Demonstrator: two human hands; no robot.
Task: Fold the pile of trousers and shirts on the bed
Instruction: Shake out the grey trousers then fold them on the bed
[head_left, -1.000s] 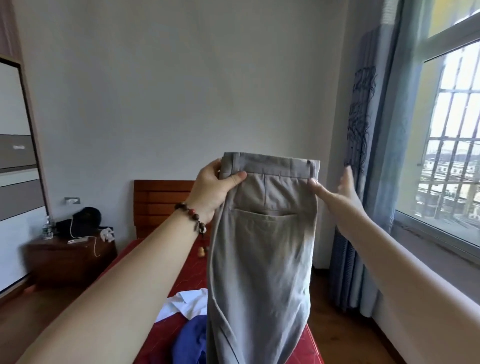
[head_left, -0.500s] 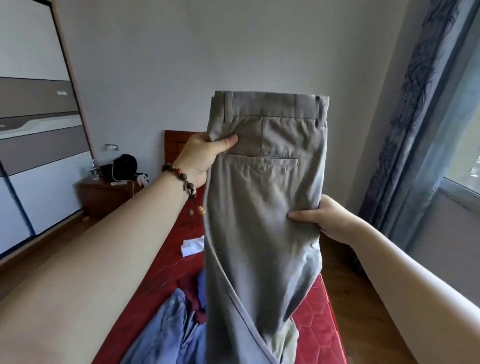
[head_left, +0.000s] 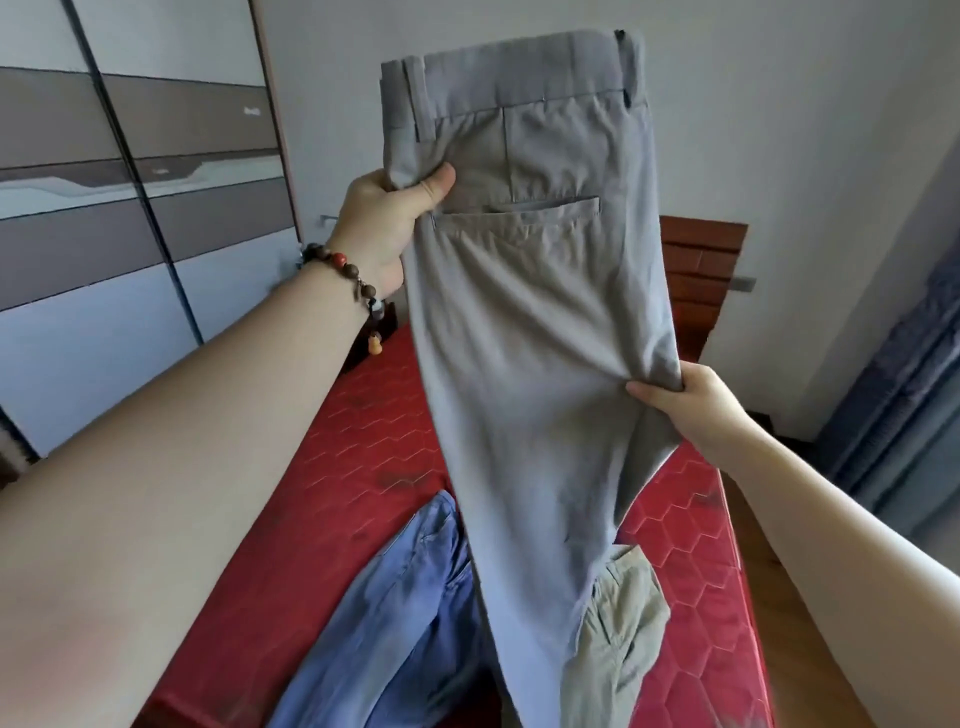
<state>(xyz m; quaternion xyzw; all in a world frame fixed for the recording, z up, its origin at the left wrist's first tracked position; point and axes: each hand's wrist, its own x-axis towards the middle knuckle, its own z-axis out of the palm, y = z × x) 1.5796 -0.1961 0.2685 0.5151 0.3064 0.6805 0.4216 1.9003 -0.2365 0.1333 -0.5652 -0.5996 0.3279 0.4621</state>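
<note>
The right hand (head_left: 698, 402) has slid further down the side seam of the grey trousers (head_left: 530, 322) and now pinches that edge well below the back pocket, its fingers (head_left: 641, 392) closed on a fold of cloth. The left hand (head_left: 387, 218) has stayed near the waistband, thumb clamped over the other edge, a bead bracelet (head_left: 343, 270) on the wrist. The trousers hang upright in the air above the bed (head_left: 358, 431), waistband on top, legs trailing down toward the mattress.

Beneath them lie blue trousers (head_left: 395, 618) on the left and a pale green garment (head_left: 618, 618) on the right, partly covered by the hanging legs. The red quilted mattress is bare along its left side and toward the wooden headboard (head_left: 698, 280). To the right of the bed a strip of wooden floor (head_left: 826, 670) runs beside a blue curtain (head_left: 904, 395). A wardrobe (head_left: 140, 208) with grey and white panels stands to the left, close to the bed's edge.
</note>
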